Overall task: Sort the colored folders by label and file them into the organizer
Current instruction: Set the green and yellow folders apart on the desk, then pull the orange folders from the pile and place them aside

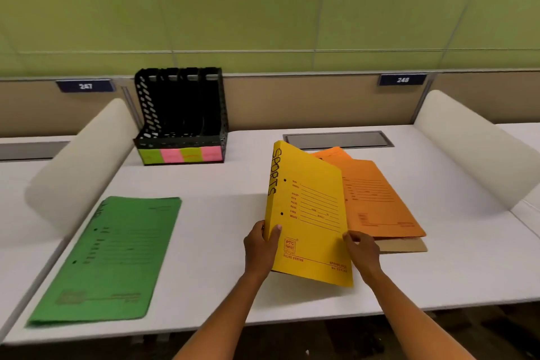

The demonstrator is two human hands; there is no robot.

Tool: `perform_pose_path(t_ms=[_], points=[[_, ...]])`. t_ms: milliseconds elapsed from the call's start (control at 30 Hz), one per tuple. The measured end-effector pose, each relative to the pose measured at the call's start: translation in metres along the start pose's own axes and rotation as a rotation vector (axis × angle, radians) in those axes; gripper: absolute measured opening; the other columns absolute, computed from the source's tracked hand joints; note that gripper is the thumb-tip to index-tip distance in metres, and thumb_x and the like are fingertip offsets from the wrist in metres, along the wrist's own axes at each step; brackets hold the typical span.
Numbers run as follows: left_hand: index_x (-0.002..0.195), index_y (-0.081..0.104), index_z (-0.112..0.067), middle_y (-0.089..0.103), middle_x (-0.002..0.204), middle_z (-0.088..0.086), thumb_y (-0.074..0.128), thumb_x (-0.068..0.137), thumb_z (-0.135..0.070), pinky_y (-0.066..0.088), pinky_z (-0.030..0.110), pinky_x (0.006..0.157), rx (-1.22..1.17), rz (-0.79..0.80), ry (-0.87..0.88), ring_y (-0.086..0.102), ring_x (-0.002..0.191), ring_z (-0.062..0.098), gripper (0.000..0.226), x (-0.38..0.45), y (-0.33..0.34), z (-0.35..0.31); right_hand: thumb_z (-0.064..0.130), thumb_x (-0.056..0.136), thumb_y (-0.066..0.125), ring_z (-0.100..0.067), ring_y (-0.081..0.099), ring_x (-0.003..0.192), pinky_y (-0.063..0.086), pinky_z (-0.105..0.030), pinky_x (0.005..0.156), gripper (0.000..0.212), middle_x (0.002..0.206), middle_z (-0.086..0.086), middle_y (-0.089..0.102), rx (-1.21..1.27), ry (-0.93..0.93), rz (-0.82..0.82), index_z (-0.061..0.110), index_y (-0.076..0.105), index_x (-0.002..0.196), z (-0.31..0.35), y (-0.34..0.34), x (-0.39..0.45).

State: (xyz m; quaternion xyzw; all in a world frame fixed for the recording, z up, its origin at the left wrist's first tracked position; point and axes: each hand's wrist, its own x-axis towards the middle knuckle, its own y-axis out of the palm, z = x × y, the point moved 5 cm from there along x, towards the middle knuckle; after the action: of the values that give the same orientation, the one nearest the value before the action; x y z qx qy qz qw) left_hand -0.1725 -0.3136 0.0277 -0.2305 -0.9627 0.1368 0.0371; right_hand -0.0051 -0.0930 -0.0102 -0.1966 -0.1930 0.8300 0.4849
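While both hands hold it tilted clear of the desk [222,213], the yellow folder [309,213], hand-lettered SPORTS along its spine, sits at about five o'clock from the organizer [181,114].

Left hand [260,248]: thumb over the front, fingers behind, clamped on the spine edge near the bottom.
Right hand [362,248]: fingers curled on the opposite long edge, pinching it.
Orange folders [377,199]: a loose, fanned stack flat on the desk at three o'clock of the yellow one, a tan sheet [409,246] showing beneath.
Green folder [108,257]: flat, well apart at nine o'clock.
Organizer: black, slotted, at the back of the desk; green and pink slot labels [181,154] along its base, writing too small to read.

Risks, as judgement: misfiling, since the slot labels must be matched from a distance; the folder's free lower corner catching the orange stack and scattering it; the cover sagging or buckling at the slot mouth if it is fed in crooked.
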Motion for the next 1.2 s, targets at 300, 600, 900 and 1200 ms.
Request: perform_pose_path(t_ms=[300, 600, 900, 1200], points=[[0.091, 0.062, -0.015, 0.065, 0.081, -0.003, 0.055, 0.097, -0.036, 0.045, 0.017, 0.058, 0.037, -0.045, -0.054, 0.061, 0.073, 0.012, 0.022, -0.01, -0.114, 0.057, 0.029, 0.095, 0.06, -0.021, 0.056, 0.107, 0.045, -0.033, 0.088, 0.042, 0.125, -0.01, 0.063, 0.022, 0.07, 0.134, 0.01, 0.057, 0.133, 0.026, 0.093, -0.065], [0.078, 0.06, -0.011, 0.058, 0.066, 0.001, 0.056, 0.097, -0.032, 0.035, 0.025, 0.052, 0.114, -0.114, -0.121, 0.053, 0.06, 0.018, 0.029, -0.017, -0.182, 0.098, 0.031, 0.093, 0.063, -0.025, 0.056, 0.113, 0.048, -0.037, 0.091, 0.045, 0.128, -0.012, 0.061, 0.056, 0.106, 0.25, 0.016, 0.053, 0.135, 0.046, 0.153, -0.101], [0.085, 0.063, -0.006, 0.064, 0.076, 0.008, 0.061, 0.094, -0.032, 0.044, 0.035, 0.062, 0.169, -0.159, -0.2, 0.062, 0.073, 0.03, 0.028, -0.02, -0.209, 0.121, 0.032, 0.093, 0.062, -0.028, 0.053, 0.122, 0.046, -0.041, 0.099, 0.05, 0.136, -0.011, 0.056, 0.001, 0.108, 0.323, 0.016, 0.048, 0.138, 0.059, 0.178, -0.115], [0.143, 0.036, -0.001, 0.051, 0.135, 0.019, 0.059, 0.094, -0.019, 0.042, 0.051, 0.104, 0.361, -0.201, -0.334, 0.044, 0.128, 0.037, 0.058, -0.026, -0.207, 0.121, 0.031, 0.094, 0.061, -0.025, 0.049, 0.127, 0.04, -0.035, 0.105, 0.054, 0.139, -0.007, 0.051, -0.261, -0.076, 0.423, 0.014, 0.042, 0.142, 0.065, 0.192, -0.123]])
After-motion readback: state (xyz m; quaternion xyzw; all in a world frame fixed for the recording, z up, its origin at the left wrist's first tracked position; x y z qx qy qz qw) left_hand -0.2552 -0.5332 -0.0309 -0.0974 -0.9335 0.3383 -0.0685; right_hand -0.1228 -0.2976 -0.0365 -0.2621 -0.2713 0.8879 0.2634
